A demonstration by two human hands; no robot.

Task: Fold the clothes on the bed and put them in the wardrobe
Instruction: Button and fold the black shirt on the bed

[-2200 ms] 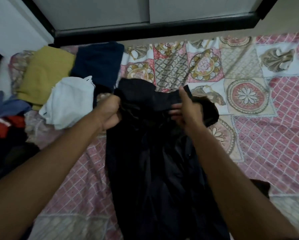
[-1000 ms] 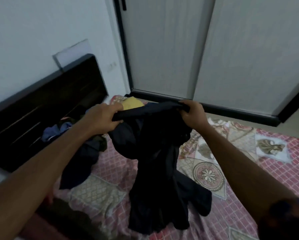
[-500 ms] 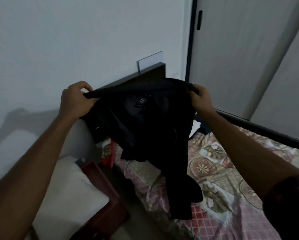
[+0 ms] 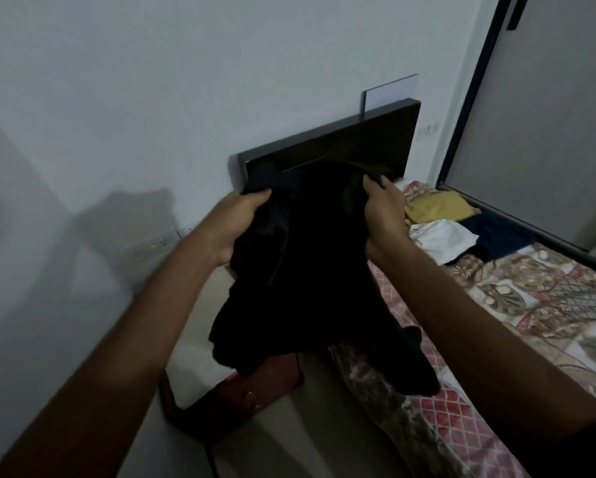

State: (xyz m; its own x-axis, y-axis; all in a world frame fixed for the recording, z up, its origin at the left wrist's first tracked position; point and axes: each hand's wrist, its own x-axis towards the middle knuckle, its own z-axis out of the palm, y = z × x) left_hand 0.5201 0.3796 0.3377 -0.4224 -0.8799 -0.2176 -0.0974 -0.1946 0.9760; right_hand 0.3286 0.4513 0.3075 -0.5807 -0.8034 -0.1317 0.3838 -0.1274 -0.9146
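Observation:
I hold a black garment (image 4: 310, 270) up in the air beside the bed. My left hand (image 4: 236, 222) grips its upper left edge and my right hand (image 4: 384, 215) grips its upper right edge. The cloth hangs bunched below both hands, its lower end draping over the bed's edge. On the bed (image 4: 538, 305) near the headboard lie a yellow garment (image 4: 438, 207), a white garment (image 4: 441, 238) and a navy garment (image 4: 500, 234). The wardrobe's grey sliding doors (image 4: 545, 115) stand shut at the far right.
A dark wooden headboard (image 4: 341, 146) stands against the white wall. A dark red bedside table (image 4: 251, 395) sits on the floor below the garment, between the wall and the bed. The patterned pink bedcover stretches to the right.
The view has swung left toward the wall. My hands have come closer together and lower, so the black garment hangs more bunched than half a second ago.

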